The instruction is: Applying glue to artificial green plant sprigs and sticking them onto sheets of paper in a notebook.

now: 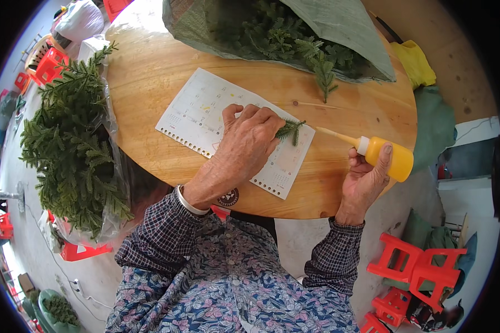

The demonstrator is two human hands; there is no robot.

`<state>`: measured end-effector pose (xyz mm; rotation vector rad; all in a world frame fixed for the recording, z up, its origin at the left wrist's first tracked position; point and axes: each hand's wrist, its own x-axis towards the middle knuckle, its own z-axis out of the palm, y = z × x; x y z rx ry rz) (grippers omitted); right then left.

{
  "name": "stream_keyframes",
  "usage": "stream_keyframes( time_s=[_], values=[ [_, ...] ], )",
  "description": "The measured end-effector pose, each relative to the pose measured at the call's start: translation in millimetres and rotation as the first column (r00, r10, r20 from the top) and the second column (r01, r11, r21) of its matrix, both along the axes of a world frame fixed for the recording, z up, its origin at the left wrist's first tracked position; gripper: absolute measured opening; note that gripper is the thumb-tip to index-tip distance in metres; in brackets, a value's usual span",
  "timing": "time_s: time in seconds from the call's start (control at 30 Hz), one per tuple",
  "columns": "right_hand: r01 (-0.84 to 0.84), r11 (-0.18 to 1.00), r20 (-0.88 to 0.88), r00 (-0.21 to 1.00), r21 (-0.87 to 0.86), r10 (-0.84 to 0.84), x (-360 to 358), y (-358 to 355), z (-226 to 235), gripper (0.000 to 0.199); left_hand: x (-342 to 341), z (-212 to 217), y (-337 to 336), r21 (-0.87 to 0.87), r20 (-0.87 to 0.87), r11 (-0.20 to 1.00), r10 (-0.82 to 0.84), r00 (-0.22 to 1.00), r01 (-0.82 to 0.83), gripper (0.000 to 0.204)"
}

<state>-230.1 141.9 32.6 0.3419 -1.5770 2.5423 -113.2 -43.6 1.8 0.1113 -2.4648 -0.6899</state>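
The left hand (pixel 244 141) lies palm down with the wrist bent, knuckles raised and fingers curled together in a pinch at their tips. The right hand (pixel 368 176) stands well apart to its right, held upright on its wrist, fingers wrapped closed and thumb pressed flat on top. Both forearms reach up from the lower edge in checked sleeves.
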Motion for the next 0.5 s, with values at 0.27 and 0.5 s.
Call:
stream_keyframes(
  time_s=[0.27,0.5],
  values=[
    [-0.013,0.999,-0.004,1.0,-0.039,0.012,1.1,3.4,0.6,0.032,-0.9,1.5,0.3,-0.047,-0.031,0.999,0.023,0.999,-0.025,0.026],
    [-0.042,0.999,0.014,0.999,-0.014,0.042,2.6,-0.8,0.8,0.032,-1.5,-0.5,1.2,-0.001,-0.016,1.0,0.011,1.0,-0.011,0.026]
  ],
)
